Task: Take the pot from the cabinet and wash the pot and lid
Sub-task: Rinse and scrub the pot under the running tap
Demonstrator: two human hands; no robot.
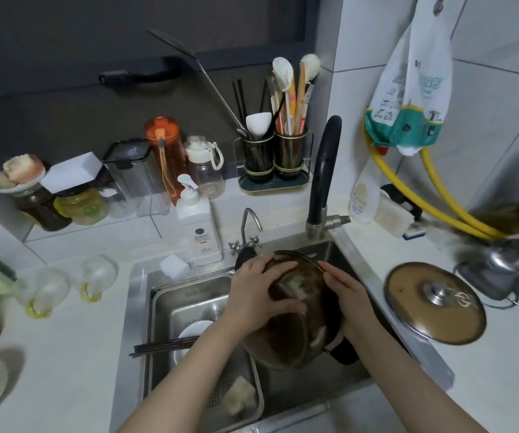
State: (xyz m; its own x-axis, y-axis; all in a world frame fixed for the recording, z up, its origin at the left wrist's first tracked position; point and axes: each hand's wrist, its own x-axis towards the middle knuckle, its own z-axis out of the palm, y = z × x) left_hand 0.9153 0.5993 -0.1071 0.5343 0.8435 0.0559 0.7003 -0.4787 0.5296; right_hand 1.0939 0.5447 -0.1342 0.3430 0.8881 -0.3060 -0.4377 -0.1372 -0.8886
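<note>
Soap bottle beside black faucet

The pot is showing dull, stained metal; the lid is gleaming as glossy glass; the sink is looking brushed steel.

1. The white pump bottle behind the sink bears a round dark emblem and small print lines, too small to read.
2. The white-and-teal plastic bag hanging on the wall shows blurred characters and pictograms, none legible.
</note>
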